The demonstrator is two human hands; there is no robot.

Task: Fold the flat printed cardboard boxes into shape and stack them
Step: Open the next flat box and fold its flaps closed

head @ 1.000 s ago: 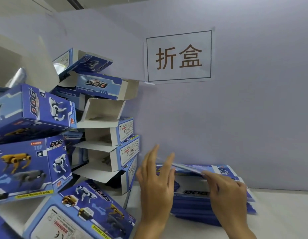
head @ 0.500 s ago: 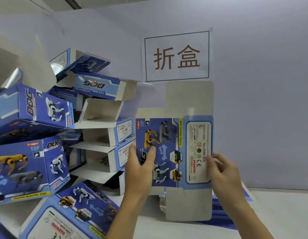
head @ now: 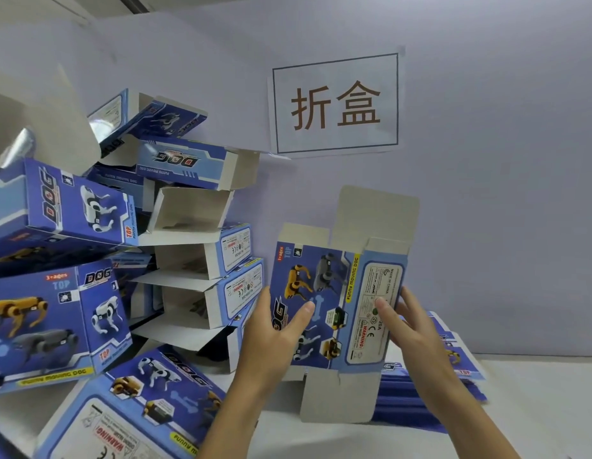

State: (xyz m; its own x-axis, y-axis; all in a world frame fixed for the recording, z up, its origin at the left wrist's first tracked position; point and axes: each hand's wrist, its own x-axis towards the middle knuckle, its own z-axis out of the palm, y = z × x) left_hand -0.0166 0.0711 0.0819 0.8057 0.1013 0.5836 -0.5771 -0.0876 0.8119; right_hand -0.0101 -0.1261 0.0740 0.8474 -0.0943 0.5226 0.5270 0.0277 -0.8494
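Observation:
I hold one blue printed box [head: 327, 293] upright in front of me, above the table, its grey flaps sticking out at top and bottom. It has begun to open into shape, the white warning panel angled to the right. My left hand [head: 274, 332] grips its left edge, thumb across the printed front. My right hand [head: 407, 329] grips the right edge, thumb on the warning panel. Behind and below lies the stack of flat boxes [head: 453, 369] on the white table [head: 536, 409].
A tall, untidy pile of folded boxes [head: 195, 260] fills the left side, several with open white flaps facing me. More folded boxes [head: 139, 409] lean at the lower left. A paper sign [head: 336, 104] hangs on the pale wall behind.
One second ago both hands were lifting a flat box off the stack. It has since been raised upright, and now its sides have started to spread apart.

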